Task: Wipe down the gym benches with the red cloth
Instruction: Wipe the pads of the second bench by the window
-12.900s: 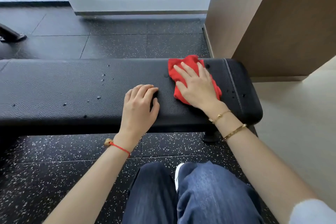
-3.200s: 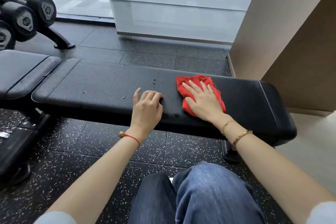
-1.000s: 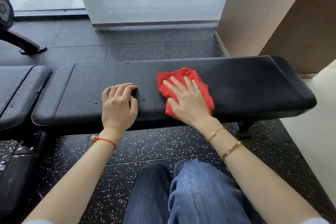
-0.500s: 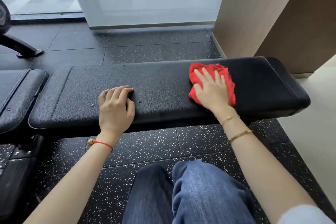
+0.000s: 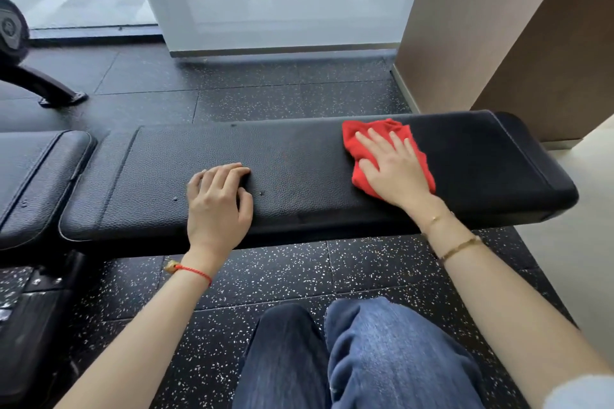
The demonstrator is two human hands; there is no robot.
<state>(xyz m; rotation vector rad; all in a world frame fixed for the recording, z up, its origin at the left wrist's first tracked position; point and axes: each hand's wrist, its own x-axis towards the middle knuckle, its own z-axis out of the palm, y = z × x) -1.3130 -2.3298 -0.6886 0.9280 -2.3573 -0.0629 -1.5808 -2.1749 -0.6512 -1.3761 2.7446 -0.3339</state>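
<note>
Cloth [image 5: 362, 139] on bench [image 5: 299, 156] — right of left hand [image 5: 217, 206], under right hand [image 5: 395, 169].

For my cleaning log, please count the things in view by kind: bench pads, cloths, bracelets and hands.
Black bench pads: 2, the long pad and the shorter pad
Red cloth: 1
Bracelets: 3, red string, thin gold chain, gold bangle
Hands: 2, left hand, right hand
Total: 8
</note>
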